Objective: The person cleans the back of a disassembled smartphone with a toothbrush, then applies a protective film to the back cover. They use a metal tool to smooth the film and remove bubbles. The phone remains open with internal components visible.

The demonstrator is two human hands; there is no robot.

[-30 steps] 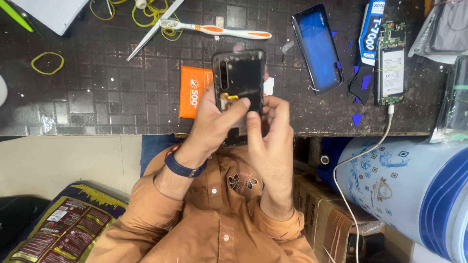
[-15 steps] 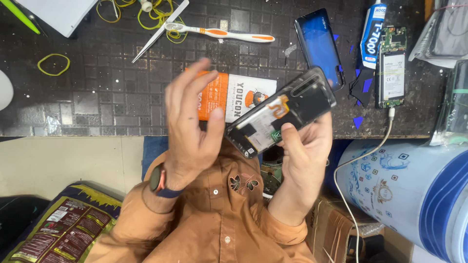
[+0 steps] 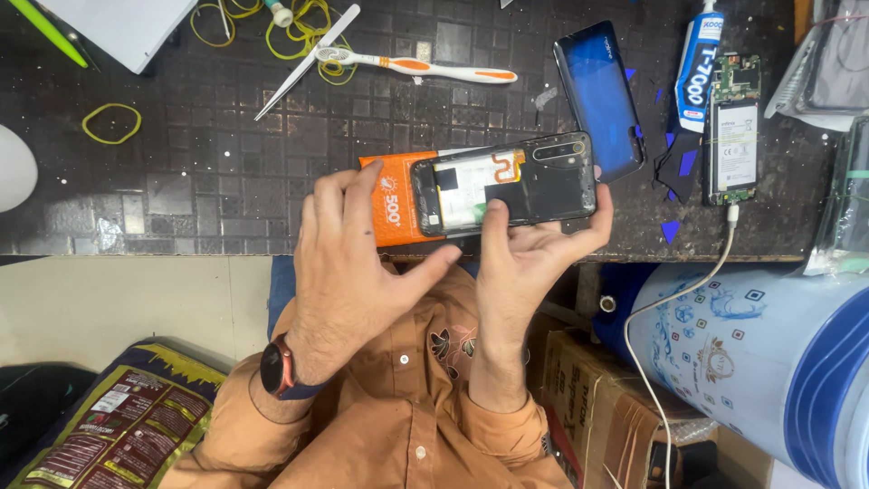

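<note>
Phone, back cover off, sits in your right hand just above the near edge of the desk. Fingers wrap its far end and underside, thumb pressed on the exposed middle; that grip is closed on the phone, probably to keep the open side facing up to you. Your left hand is spread, fingers loose, closed on nothing, its fingertips at the phone's left end and over the orange box below.

Long axis runs left to right, slightly raised at the right. Camera strip points right, toward the blue back cover lying on the desk just beyond.

Farther out: glue tube, a bare circuit board with battery on a white cable, toothbrush, yellow rubber bands.
</note>
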